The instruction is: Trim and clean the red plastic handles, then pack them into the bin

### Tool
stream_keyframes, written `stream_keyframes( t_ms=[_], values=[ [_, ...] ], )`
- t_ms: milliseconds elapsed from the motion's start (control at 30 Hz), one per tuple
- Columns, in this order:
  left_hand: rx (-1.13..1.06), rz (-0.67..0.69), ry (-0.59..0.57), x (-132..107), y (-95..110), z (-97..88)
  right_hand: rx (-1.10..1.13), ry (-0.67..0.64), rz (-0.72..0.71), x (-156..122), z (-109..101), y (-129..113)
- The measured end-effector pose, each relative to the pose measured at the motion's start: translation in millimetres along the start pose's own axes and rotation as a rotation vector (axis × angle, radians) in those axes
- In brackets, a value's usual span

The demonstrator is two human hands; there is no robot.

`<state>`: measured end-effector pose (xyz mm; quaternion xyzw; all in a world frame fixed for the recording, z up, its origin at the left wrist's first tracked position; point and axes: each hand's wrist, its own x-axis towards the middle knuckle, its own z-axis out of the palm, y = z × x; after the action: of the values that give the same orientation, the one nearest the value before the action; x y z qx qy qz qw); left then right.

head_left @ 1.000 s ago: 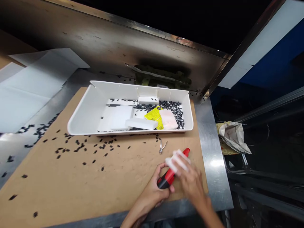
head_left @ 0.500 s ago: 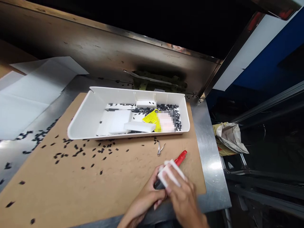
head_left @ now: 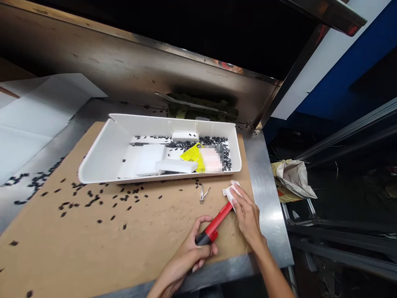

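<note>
Red plastic tool (head_left: 214,225) with a black butt end lies on the cardboard sheet (head_left: 93,248), near the surface's front right corner. Left hand (head_left: 194,252): fingers closed around the black end, pinning it down. Right hand (head_left: 246,213): fingers pinched on a white pad (head_left: 229,191) pressed against the tool's far tip.

Risk, as judged: the tip sits close to the sheet's right edge, beyond which is bare steel surface (head_left: 269,198); a hard wipe stroke could push the tool off the cardboard. Pad is small and crumpled, so it could slip from the pinch. A small metal clip (head_left: 203,193) lies just left of the tip and could be knocked. Black bits (head_left: 93,200) scattered on the sheet could stick to the pad.

Tool look: slim, straight, glossy red body; whether it has a blade I cannot tell. White tray (head_left: 105,153) stands behind, well apart.
</note>
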<state>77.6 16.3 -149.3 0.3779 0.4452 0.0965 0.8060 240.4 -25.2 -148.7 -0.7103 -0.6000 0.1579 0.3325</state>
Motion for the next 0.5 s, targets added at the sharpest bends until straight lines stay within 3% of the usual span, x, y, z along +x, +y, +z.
stream_keyframes(
  t_ms=[67, 167, 200, 333, 500],
  values=[
    [0.010, 0.005, 0.013, 0, 1, -0.1, -0.011, 0.073, 0.005, -11, 8, -2],
    [0.048, 0.017, 0.028, -1, 1, 1.1, 0.005, 0.017, -0.116, -19, 18, -6],
    [0.056, 0.022, 0.023, -2, 1, 1.8, 0.014, -0.012, -0.076, -16, 19, -6],
    [0.051, 0.019, 0.005, -4, 1, 4.0, 0.012, 0.155, 0.118, -4, 16, -6],
    [0.102, 0.019, 0.044, -5, 1, 4.1, -0.030, -0.093, -0.145, -17, 8, -14]
  ],
)
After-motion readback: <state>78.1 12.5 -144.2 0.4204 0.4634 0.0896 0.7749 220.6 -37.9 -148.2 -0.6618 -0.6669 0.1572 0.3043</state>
